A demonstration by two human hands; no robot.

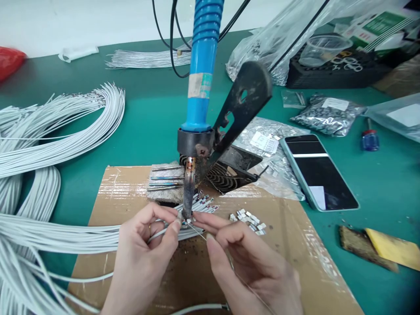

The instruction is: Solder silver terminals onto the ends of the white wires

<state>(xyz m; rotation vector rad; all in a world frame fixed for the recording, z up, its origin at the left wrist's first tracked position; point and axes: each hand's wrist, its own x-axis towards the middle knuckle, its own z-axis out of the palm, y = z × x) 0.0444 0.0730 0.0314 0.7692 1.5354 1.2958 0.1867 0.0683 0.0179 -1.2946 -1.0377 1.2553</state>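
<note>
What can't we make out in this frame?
Head view:
Contact at the tip of the soldering iron: too small, crowded by left hand and right hand.
Iron's upper end: cut off by top edge.
Thin wire, far end: cut off by bottom edge.
Bag label, print: too small.

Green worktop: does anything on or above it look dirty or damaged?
Yes: at right, a brown pad is blackened, unlike the yellow pad overlapping it. The metal barrel of the soldering iron is darkened too, perhaps by heat.
</note>
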